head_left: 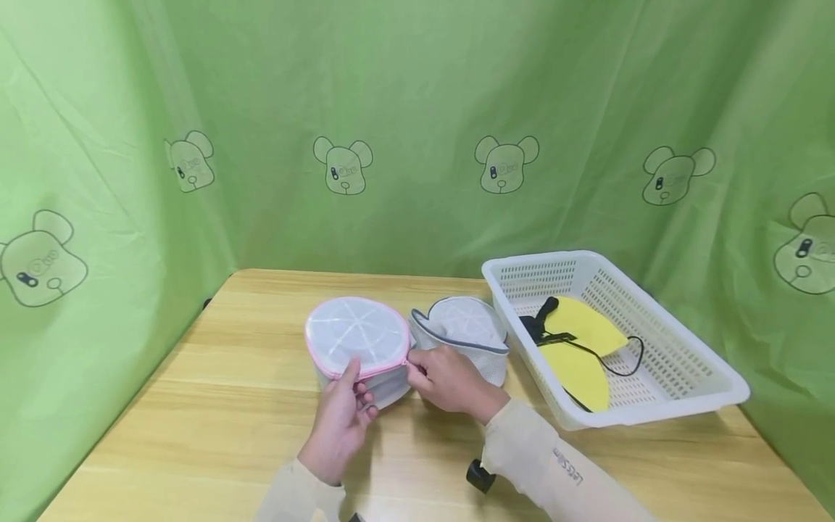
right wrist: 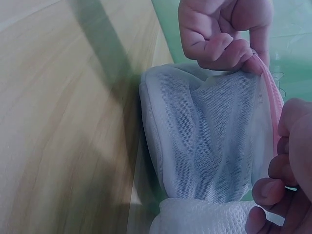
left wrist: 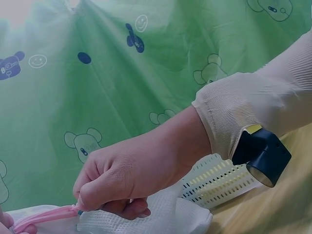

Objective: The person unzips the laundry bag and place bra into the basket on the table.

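A round white mesh laundry bag [head_left: 357, 330] with a pink zipper rim stands upright on the table, its lid lying over the top. At its front edge my left hand [head_left: 339, 424] pinches the pink rim between thumb and fingers, as the right wrist view also shows. My right hand [head_left: 453, 380] pinches the zipper pull at the rim's right side; the left wrist view shows this hand [left wrist: 131, 170] at the end of the pink zipper [left wrist: 46, 217]. Beside it, partly behind my right hand, stands a second mesh laundry bag [head_left: 466, 319] with grey trim, its lid partly lifted.
A white plastic basket [head_left: 678, 341] stands on the right of the wooden table [head_left: 215, 377]. Inside lie yellow fabric pieces [head_left: 577, 370] with black straps and a cord. A green curtain [head_left: 417, 80] with bear-head prints hangs around the table.
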`<state>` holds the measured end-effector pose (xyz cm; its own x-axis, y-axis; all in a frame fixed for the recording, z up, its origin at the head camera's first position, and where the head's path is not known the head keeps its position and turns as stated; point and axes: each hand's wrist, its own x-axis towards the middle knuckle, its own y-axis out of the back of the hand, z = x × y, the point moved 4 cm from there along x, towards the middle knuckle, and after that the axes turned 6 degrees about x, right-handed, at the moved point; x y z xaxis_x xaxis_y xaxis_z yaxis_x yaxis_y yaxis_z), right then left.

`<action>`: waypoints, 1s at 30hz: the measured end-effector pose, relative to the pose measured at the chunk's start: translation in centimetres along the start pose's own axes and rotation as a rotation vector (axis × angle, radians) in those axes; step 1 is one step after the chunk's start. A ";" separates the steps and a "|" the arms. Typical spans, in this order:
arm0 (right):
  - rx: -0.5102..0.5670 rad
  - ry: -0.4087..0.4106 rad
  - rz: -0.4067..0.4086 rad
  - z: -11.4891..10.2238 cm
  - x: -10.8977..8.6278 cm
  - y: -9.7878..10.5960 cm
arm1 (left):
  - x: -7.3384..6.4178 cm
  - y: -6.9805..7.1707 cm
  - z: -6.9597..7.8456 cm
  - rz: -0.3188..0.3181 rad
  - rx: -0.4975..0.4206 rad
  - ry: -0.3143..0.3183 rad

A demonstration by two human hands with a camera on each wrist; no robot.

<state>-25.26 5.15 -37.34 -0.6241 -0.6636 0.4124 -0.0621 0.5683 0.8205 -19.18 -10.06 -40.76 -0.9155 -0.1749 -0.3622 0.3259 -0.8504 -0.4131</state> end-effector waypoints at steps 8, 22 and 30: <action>-0.003 -0.016 -0.003 0.2 -0.1 0.1 | -0.2 0.2 0.2 -0.008 -0.009 0.001; -0.013 -0.045 -0.019 0.4 -0.1 0.4 | -0.2 0.7 0.6 0.003 -0.026 -0.002; -0.009 -0.046 -0.014 0.5 -0.1 0.5 | -0.2 1.0 0.8 0.004 -0.034 -0.004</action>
<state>-25.63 5.77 -37.20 -0.6582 -0.6484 0.3825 -0.0644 0.5547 0.8296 -18.86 -11.25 -40.47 -0.9152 -0.1803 -0.3603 0.3372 -0.8322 -0.4401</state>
